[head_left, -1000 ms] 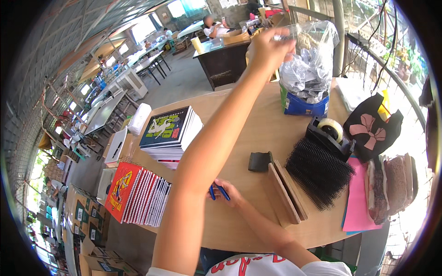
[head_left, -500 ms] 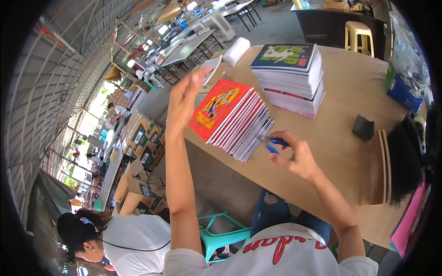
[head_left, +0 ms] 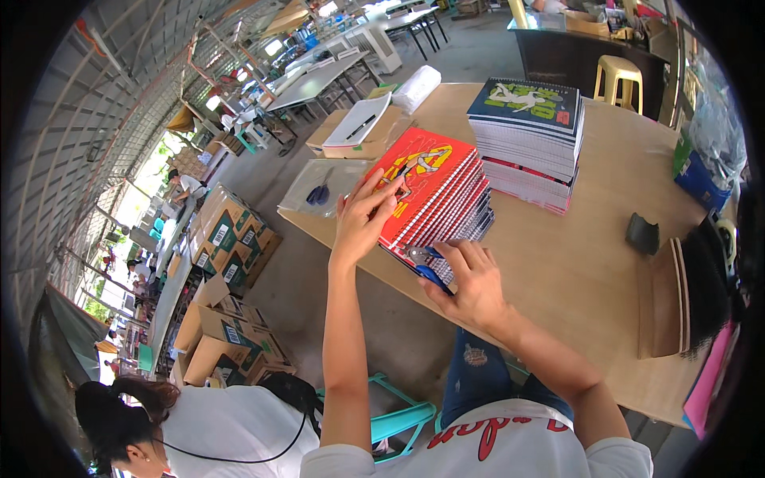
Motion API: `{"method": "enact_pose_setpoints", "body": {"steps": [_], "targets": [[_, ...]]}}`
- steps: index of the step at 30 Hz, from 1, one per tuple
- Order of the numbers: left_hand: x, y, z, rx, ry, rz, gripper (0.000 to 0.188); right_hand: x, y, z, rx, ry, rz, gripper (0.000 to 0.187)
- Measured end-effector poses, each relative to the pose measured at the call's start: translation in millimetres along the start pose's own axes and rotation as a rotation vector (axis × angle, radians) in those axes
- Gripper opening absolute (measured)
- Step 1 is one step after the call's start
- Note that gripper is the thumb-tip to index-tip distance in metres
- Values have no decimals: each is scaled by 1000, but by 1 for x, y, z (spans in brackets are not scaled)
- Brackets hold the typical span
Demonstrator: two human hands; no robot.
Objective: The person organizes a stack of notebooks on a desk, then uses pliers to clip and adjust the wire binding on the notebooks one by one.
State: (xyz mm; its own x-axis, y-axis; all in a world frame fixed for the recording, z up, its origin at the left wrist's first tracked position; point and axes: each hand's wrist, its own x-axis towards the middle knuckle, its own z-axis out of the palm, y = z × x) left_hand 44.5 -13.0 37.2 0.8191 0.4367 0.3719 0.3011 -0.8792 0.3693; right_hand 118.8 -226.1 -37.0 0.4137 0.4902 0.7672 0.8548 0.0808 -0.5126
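Note:
A tall stack of spiral-bound notebooks (head_left: 438, 169) with a red cover on top stands near the table's left edge. My left hand (head_left: 364, 221) rests on that cover, fingers spread. In my right hand (head_left: 475, 287) is a pair of blue-handled wire cutters (head_left: 433, 277). Their metal jaws are at the bound side of the stack, close to its near corner; whether they grip a wire is too small to tell. Behind and to the right stands a second notebook stack (head_left: 526, 107), topped by a dark cover with a green design.
On the table's right are a wide black-bristled brush (head_left: 668, 299) and a dark scrap (head_left: 642, 233). Scissors (head_left: 319, 193) lie on clear plastic at the left edge, near a pad with a pen (head_left: 360, 125). A co-worker (head_left: 231, 422) sits at lower left beside cardboard boxes (head_left: 231, 331).
My left hand has come down from the air onto the red cover. My right hand has brought the cutters leftward to the stack's bound side. The view has shifted slightly.

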Motion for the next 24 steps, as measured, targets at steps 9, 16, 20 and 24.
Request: {"method": "enact_pose_setpoints", "body": {"steps": [9,16,20,24], "targets": [[-4,4,1,-13,15,-5,35,1,5,-2,65,-18,-9,48],[-7,3,-1,-30,15,14,35,3,5,1,74,-3,-49,50],[-5,6,0,-23,16,13,36,3,3,0,120,-68,-12,45],[-7,2,3,-23,24,15,36,-1,4,0,384,-243,260,41]]}}
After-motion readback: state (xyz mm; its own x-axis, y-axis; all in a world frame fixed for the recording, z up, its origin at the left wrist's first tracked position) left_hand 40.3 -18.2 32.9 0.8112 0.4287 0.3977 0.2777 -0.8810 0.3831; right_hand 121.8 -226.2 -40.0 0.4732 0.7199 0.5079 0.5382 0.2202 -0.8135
